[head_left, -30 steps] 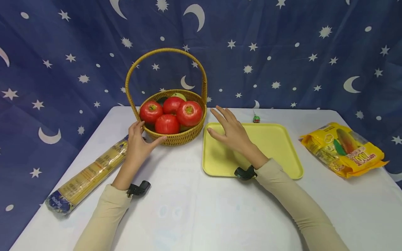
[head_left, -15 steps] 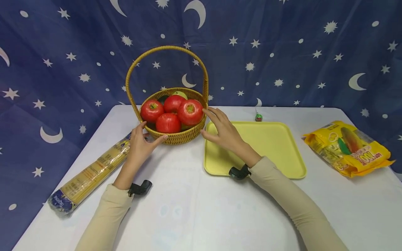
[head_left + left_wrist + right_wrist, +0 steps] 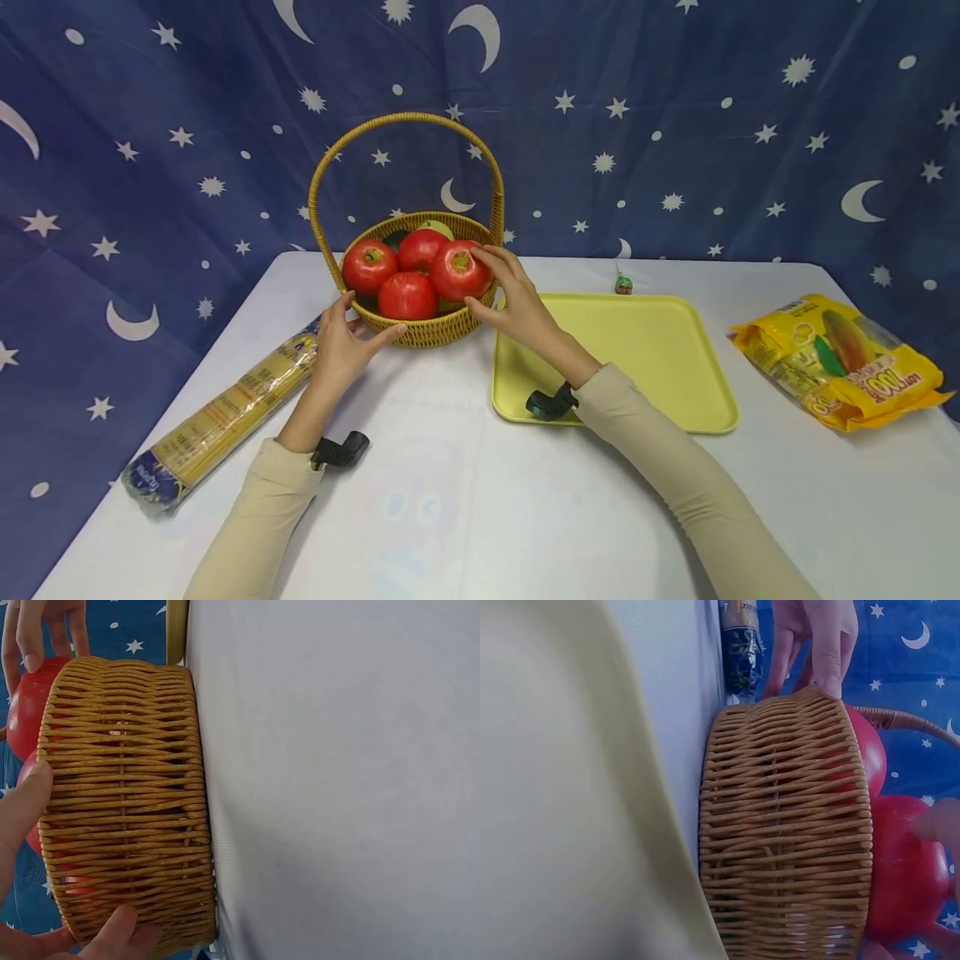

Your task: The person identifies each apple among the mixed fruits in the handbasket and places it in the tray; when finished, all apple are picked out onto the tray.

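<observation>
Head view: The wicker basket (image 3: 438, 333) stands left of the frame's centre on the white table (image 3: 465, 517), its tall arched handle upright. Inside, at the right rim, sits a red fruit (image 3: 448, 279): rounded, glossy, with a rough greenish-yellow crown facing the camera. Three similar fruits, a pale green fruit (image 3: 435, 226) and a dark green item share the basket. The right hand (image 3: 519, 312) spreads its thumb and fingers around the red fruit, fingers above and thumb below. The left hand (image 3: 337, 350) holds the basket's left side, thumb spread from fingers. A yellow tray (image 3: 622, 367) lies at centre right, a spaghetti pack (image 3: 232, 408) at left, a yellow bag (image 3: 847, 358) at far right, a green lollipop (image 3: 623, 285) behind the tray.

Left wrist view: Left thumb on the rim, fingertips against the woven wall, left and lower left. Right-hand digit touching red skin, upper left.

Right wrist view: Red fruit at lower right, smooth and evenly red, between the right thumb and fingers, widely parted. Left thumb on the rim, top.
</observation>
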`<state>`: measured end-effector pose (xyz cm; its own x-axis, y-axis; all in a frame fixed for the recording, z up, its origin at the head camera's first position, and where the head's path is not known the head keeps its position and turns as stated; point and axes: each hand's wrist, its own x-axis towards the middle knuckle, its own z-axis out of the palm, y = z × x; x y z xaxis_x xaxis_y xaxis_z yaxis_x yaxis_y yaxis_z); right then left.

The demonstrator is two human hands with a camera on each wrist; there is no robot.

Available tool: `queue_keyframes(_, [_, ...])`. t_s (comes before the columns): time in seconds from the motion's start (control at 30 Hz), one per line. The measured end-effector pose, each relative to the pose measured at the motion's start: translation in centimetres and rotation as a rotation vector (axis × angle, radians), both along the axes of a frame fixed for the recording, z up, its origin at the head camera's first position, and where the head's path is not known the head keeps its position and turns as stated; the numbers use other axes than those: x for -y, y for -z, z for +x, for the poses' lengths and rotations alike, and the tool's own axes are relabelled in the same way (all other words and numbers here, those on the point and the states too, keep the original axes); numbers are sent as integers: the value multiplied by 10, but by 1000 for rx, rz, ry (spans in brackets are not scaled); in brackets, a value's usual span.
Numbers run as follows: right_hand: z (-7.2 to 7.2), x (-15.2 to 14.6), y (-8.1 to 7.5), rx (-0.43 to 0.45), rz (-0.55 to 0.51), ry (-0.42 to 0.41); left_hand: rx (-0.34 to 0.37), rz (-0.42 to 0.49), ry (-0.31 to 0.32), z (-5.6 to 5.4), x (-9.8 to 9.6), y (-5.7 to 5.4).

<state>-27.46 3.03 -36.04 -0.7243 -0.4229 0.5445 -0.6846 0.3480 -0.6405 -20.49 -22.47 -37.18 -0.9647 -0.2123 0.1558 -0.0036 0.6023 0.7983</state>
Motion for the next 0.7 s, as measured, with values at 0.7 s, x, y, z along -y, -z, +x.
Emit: queue_keyframes(0.7, [-20,17,1,83,-102,-20,23,121,8,-1,-4,0])
